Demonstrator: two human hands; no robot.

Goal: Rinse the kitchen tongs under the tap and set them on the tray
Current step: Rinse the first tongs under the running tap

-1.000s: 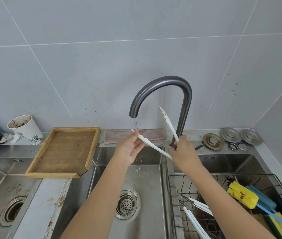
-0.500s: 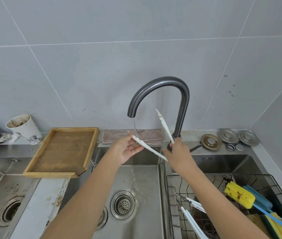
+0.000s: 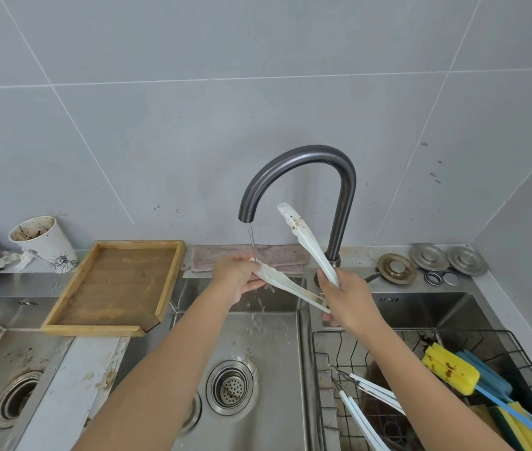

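The white kitchen tongs [image 3: 303, 255] are held spread wide over the middle sink basin [image 3: 277, 346], with neither arm lying on the wooden tray [image 3: 164, 289]. The right hand [image 3: 346, 296] is clenched around the hinged end of the tongs, just in front of the base of the dark gooseneck tap [image 3: 320, 170]. One arm of the tongs slants up and to the left from that hand, its tip stained brown and sitting between the spout and the tap's upright pipe. The other arm runs left and slightly up to the left hand [image 3: 237, 276], whose fingers and thumb pinch its tip. A thin water stream [image 3: 252, 242] falls from the spout onto that pinched tip, and drops scatter below it into the basin, above the round drain strainer [image 3: 230, 385].

The tray lies empty on the bench at the left, its near corner overhanging the sink edge. Behind it stands a soiled white paper cup [image 3: 42, 242]. A folded pinkish cloth [image 3: 277, 257] lies along the wall behind the hands. To the right, a wire rack [image 3: 326, 402] sits in the right basin holding more white utensils [image 3: 368, 405], a yellow sponge brush [image 3: 450, 372] with a blue handle and other sponges. Metal sink plugs [image 3: 427, 257] rest on the bench in the far right corner.
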